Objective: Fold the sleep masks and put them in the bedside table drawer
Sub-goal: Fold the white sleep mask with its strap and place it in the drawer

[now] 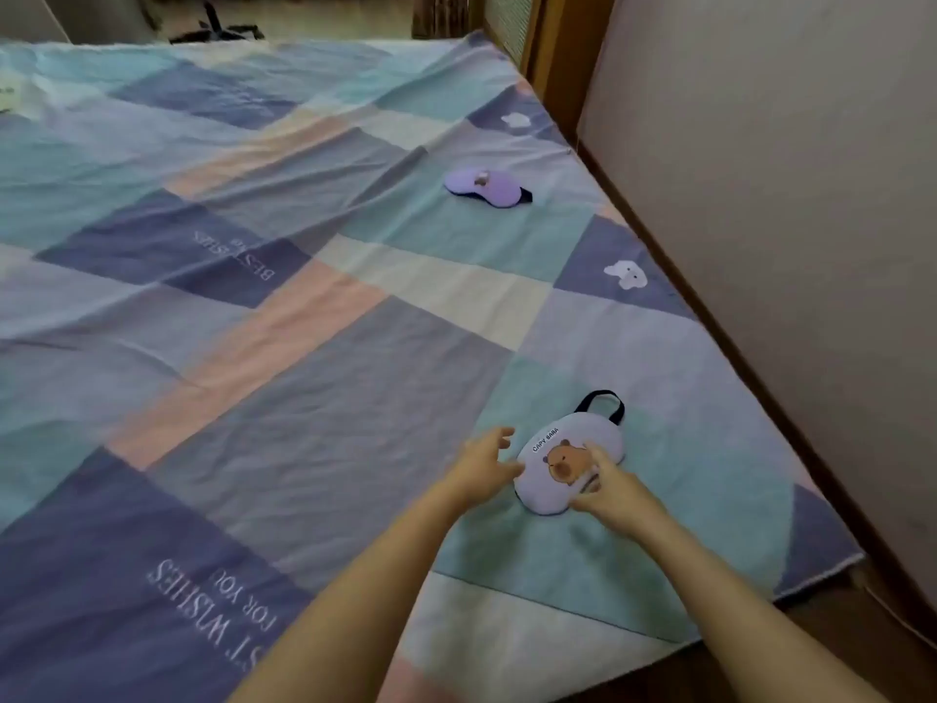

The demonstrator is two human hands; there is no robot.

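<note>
Capybara-print sleep mask (560, 466) lies flat, black strap (603, 404) looped behind.

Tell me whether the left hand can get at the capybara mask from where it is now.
Probably yes. The left hand hovers open just beside the capybara mask, with only bare bedspread between them. The right hand rests on the mask's near right part, leaving the left edge free.

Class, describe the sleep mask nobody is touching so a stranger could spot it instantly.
On the patchwork pastel bed sheet, look toward the far right, near the wall. The plain lilac fabric sleep mask lies there alone. Unlike the pale capybara-print sleep mask by the hands, it has no lettering.
</note>
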